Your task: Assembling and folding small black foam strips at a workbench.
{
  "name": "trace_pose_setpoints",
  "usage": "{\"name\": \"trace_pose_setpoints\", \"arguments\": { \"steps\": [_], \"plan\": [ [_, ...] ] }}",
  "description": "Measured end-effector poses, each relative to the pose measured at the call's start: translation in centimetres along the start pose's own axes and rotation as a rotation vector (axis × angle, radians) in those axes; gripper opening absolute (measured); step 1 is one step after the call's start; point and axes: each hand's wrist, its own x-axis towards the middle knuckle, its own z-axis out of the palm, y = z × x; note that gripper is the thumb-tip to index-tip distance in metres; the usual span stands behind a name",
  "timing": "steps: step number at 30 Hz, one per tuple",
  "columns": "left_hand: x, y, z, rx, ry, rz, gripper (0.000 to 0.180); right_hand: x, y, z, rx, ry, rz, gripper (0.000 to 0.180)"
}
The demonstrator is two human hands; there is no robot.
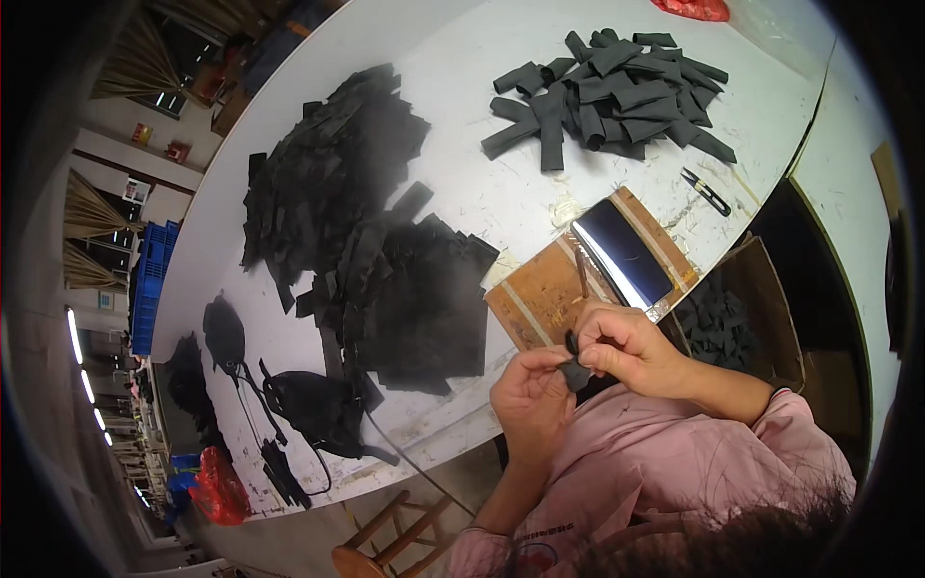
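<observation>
Head view. A small dark fabric piece [576,374] is held up near the table edge, in front of the pink shirt [636,433] and close to the lower corner of a brown board [540,299]. It is pinched by thumb and fingers of both the left hand [533,397] and the right hand [626,352], the two brought close together. How it is folded cannot be told; most of it is covered by fingers.

Risks, as judged: (1) Little cloth is gripped; if either pinch were slackened, the shape could be lost or the piece dropped off the edge. (2) If dropped rightward, it could be lost among like-coloured scraps in the cardboard box [776,308]. (3) Cloth could be skewed by uneven pull. (4) The phone [624,252] on the board could be knocked by the right knuckles. (5) Flat pieces [332,164] and rolled tubes [626,91] are near in colour; a hastily placed piece could be mixed in.
</observation>
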Motion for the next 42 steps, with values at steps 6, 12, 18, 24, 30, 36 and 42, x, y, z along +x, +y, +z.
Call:
{"name": "trace_pose_setpoints", "arguments": {
  "steps": [6,12,18,24,30,36,42],
  "plan": [
    [3.1,3.9,2.9,-0.605,-0.730,0.036,0.008,1.8,-6.0,-2.7,0.070,-0.164,-0.168,0.014],
    [8.4,3.4,3.1,-1.008,-0.325,-0.433,0.020,6.2,-3.3,-4.9,0.379,0.028,0.312,0.026],
    [10.4,-1.2,1.0,-0.837,-0.396,-0.330,0.023,5.4,3.0,-5.0,0.496,0.017,0.378,0.026],
    [9.0,1.0,1.7,0.485,-0.177,0.588,0.028,5.7,2.3,-6.1,0.335,-0.063,0.327,0.026],
    [9.0,2.2,2.5,0.433,-0.272,0.732,0.015,5.5,-0.9,-4.9,-0.033,0.158,-0.070,0.027],
    [7.7,0.7,2.4,0.032,-0.088,0.584,0.009,5.0,-2.9,-6.0,-1.164,-0.067,-0.478,0.028],
    [8.7,0.1,2.6,0.098,-0.240,0.386,0.018,4.9,0.7,-5.3,-0.772,-0.093,-0.263,0.025]
  ]
}}
